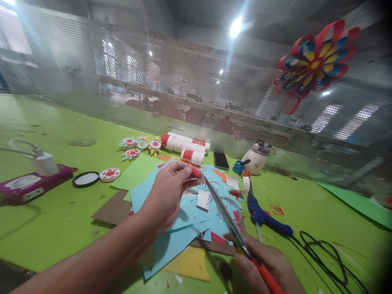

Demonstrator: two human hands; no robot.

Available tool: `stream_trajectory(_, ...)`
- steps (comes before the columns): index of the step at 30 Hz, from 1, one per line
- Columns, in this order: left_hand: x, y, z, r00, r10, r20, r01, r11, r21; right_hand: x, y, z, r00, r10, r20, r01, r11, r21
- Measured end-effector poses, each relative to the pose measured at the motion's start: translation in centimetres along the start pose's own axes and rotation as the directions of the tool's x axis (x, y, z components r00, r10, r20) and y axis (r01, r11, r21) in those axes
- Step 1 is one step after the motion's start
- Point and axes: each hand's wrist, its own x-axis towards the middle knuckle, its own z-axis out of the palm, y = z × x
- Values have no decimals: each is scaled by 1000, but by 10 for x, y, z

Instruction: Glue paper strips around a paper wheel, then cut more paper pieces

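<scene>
Head view: left hand (167, 196) pinches red paper (196, 172), right hand (269, 265) grips scissors (228, 220); no readable writing.

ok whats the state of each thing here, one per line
left hand: raised, fingers pinching a small red paper piece
right hand: gripping scissors
scissors: blades open, tips at the red piece
glue gun: lying flat, corded
phone: screen dark

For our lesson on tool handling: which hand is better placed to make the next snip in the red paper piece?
Right. The right hand grips the scissors by their orange handles, blades pointing at the red paper piece. The left hand pinches that piece above the blue sheets.
</scene>
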Motion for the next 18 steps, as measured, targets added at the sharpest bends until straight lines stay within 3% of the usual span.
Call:
stream_trajectory(7,0,0,-2,999,-6,52,5,1000,22,3,-3,-4,994,58,97,-60,998,19)
stream_trajectory(18,-1,2,-2,995,-20,95,14,998,60,-1,1,-4,990,76,118,-84,995,57)
